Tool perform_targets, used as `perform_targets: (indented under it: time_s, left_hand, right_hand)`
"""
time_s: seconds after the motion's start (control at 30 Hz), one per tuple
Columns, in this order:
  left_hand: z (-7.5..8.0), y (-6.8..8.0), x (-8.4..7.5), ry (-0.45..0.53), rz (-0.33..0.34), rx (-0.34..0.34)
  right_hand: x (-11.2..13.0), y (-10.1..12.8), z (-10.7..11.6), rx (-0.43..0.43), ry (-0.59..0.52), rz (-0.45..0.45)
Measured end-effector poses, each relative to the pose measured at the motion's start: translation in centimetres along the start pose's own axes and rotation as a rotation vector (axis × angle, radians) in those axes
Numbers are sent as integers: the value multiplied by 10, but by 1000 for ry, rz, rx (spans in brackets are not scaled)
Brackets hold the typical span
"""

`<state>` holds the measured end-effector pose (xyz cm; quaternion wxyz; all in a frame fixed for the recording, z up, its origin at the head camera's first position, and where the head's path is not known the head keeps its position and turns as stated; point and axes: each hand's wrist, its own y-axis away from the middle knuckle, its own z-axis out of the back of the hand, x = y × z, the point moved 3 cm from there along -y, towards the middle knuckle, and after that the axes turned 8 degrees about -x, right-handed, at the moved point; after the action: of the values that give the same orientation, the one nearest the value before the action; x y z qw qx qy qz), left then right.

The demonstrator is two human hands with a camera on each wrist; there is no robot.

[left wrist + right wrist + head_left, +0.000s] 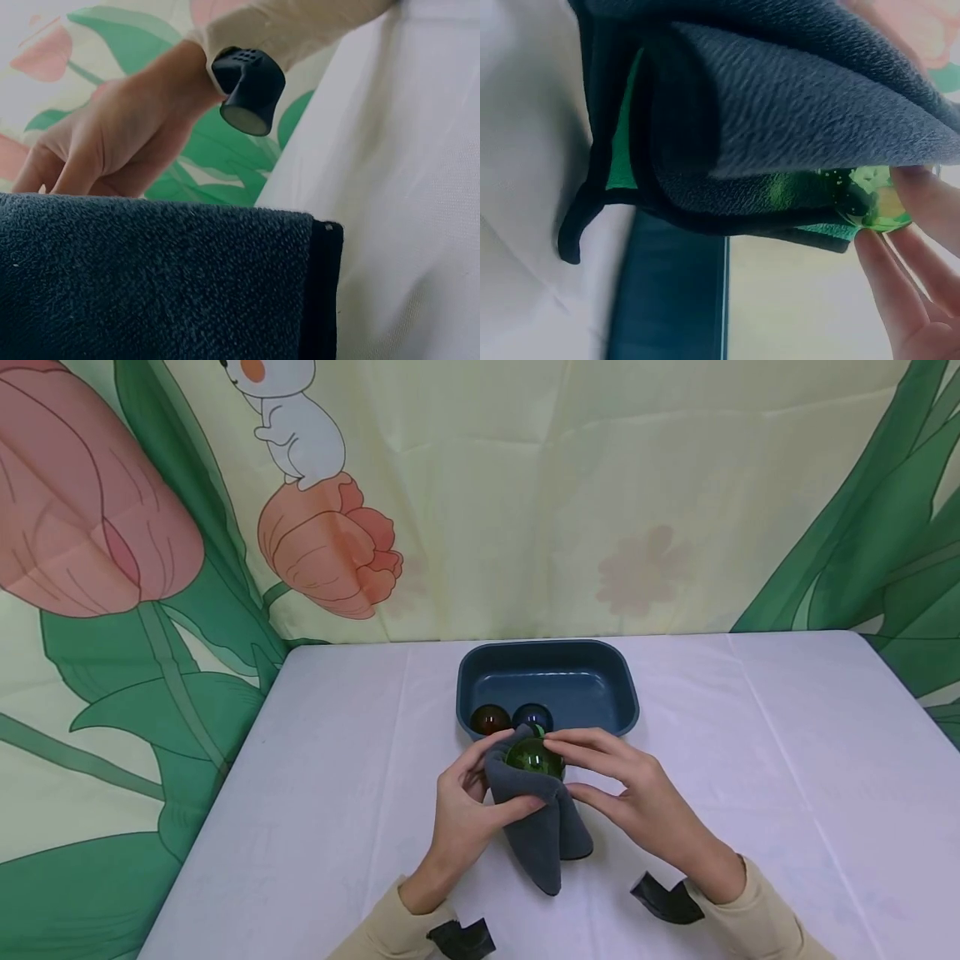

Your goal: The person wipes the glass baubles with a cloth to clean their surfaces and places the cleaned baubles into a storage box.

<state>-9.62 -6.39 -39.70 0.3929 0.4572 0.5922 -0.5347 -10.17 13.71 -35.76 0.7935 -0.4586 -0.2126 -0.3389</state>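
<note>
I note both hands over the tabletop (315, 793), left hand (468, 806) clamped on the grey cloth (543, 835) cradling the green ball (534, 758), right hand (630, 793) fingertips pinching it; the smooth ball could slip and roll away.

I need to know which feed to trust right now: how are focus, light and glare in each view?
Head view: even, soft light, sharp, faint shadows; the green ball shows small highlights. Left wrist view: the grey cloth fills the lower frame, the right hand behind is slightly soft, and the tablecloth is washed out. Right wrist view: tilted, the cloth close and dark, the ball glowing bright.
</note>
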Motion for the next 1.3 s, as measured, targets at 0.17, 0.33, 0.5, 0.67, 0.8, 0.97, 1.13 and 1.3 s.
perform_targets:
  time_s: [0.17,0.33,0.5,0.67,0.8,0.97,1.13,1.3]
  left_hand:
    - [0,0,0,6,-13,12]
    - [0,0,0,5,-22,17]
    - [0,1,2,-1,-25,16]
    - [1,1,2,6,-17,4]
    - [1,0,2,13,-12,-6]
    - [1,0,2,19,-4,-13]
    - [1,-1,1,23,-5,-21]
    - [2,0,0,13,-6,-30]
  right_hand:
    - [1,0,0,-5,-3,-24]
    - [-4,2,-3,4,-86,-124]
    - [-9,3,-5,14,-156,-225]
    - [-10,3,-4,30,-143,-248]
    - [-9,3,-3,44,-119,-216]
    - [-4,1,-2,32,-67,-109]
    - [-1,0,-2,4,-4,-38]
    - [1,0,-3,1,44,3]
